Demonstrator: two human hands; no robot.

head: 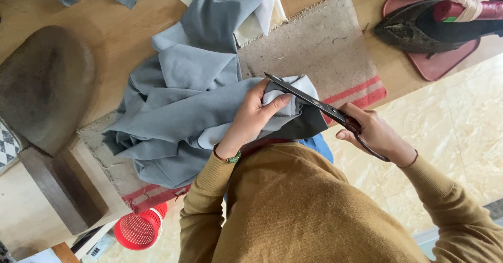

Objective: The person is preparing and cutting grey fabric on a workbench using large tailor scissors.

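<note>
My left hand (255, 117) grips a folded corner of a grey garment (183, 105) that is bunched on a wooden table (120, 37). My right hand (373, 133) holds dark tailor's scissors (313, 102) by the handles. The long blades point left and lie across the cloth just above my left thumb. A lighter grey lining and a dark patch show at the held corner. A green bead bracelet sits on my left wrist.
A brown felt pad (319, 48) with red stripes lies under the cloth. An old iron (419, 24) rests on a reddish stand at the top right. A rounded brown pressing cushion (44, 84) is at the left. A red mesh basket (140, 227) stands on the tiled floor.
</note>
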